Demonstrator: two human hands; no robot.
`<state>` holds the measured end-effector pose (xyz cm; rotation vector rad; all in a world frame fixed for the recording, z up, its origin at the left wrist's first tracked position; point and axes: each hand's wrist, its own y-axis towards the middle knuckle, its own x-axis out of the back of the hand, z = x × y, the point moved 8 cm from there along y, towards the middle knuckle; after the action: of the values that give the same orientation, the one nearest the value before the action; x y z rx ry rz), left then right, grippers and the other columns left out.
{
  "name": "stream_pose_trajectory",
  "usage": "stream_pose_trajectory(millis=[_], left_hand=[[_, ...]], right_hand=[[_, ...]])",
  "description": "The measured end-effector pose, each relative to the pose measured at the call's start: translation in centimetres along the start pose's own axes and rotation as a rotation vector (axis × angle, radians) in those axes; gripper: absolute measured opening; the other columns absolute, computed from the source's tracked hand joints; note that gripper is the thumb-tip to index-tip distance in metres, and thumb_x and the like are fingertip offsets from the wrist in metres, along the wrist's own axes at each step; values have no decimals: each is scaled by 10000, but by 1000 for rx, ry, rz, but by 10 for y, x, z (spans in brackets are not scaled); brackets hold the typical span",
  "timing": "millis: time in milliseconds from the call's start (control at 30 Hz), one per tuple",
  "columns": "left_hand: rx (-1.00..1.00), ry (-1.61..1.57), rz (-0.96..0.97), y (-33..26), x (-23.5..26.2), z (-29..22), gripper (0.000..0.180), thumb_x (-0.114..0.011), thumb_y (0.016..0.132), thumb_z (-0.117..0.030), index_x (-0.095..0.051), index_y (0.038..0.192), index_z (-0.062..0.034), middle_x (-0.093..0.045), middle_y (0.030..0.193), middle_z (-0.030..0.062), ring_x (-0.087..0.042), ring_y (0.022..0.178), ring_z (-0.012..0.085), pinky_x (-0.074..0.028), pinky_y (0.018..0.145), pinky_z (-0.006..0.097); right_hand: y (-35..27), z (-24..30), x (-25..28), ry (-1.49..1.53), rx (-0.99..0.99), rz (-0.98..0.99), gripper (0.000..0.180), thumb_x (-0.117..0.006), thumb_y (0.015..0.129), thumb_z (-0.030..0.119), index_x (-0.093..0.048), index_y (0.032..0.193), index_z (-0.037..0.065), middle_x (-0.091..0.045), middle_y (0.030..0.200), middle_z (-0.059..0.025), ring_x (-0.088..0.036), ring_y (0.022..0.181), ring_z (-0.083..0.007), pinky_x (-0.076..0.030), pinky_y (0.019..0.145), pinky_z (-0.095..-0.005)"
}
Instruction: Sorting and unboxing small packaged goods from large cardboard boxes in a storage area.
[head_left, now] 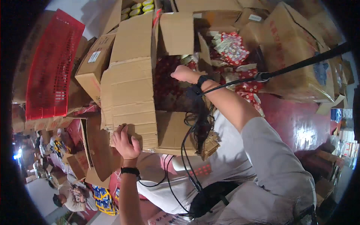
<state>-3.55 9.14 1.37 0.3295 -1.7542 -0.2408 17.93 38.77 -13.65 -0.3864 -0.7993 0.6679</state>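
Note:
A cardboard box [176, 129] stands before me with its flaps spread, and red patterned packets [165, 77] lie dim inside it. My left hand [126, 142] rests on the near end of its broad left flap [129, 93], fingers apart. Over the box's opening is my right hand [183, 74], closed with the fingers curled under; what it holds, if anything, is hidden. Just right of that hand, more red and white packets [232, 48] fill a neighbouring carton. Black bands circle both wrists.
A red plastic crate [52, 67] stands at the left beside a carton [95, 62]. Cans with yellow-green lids [138, 9] sit in a box at the back. A large carton [292, 56] is at the right. Black cables [183, 150] hang before me. Another person [73, 195] is at lower left.

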Motion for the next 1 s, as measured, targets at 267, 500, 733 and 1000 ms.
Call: stream_pose_trajectory(millis=[267,500,733,1000], left_hand=[[45,5,53,-4,-8,9,508,-524,813,-318,-600,1205,-4,-581,1247,194,-516,1169,397,-353,1040,541],[83,15,162,-8,-14,10,521,-534,806,-333,-609,1208,-11,-560,1276,211,-499,1218,396,-318,1072,575],[88,27,261,-12,-16,9,564,-483,883,-390,-573,1221,52,-510,1325,260,-439,1256,412,-286,1104,554],[86,35,217,-8,-15,8,531,-495,841,-366,-583,1180,33,-533,1269,255,-486,1191,419,-299,1077,587]], right_hand=[[98,-93,-154,-449,31,75,315,-571,865,178,-717,1055,-28,-677,1102,-258,-657,1052,-391,-537,878,-468],[152,-194,-192,-329,-8,32,305,-583,863,192,-712,1031,-27,-668,1058,-240,-645,1005,-371,-527,845,-460],[178,-216,-204,-228,-17,34,296,-596,861,206,-708,1008,-26,-659,1013,-221,-634,959,-351,-516,813,-453],[185,-205,-209,-153,11,33,291,-610,858,222,-703,981,-25,-649,963,-200,-621,906,-327,-505,775,-444]])
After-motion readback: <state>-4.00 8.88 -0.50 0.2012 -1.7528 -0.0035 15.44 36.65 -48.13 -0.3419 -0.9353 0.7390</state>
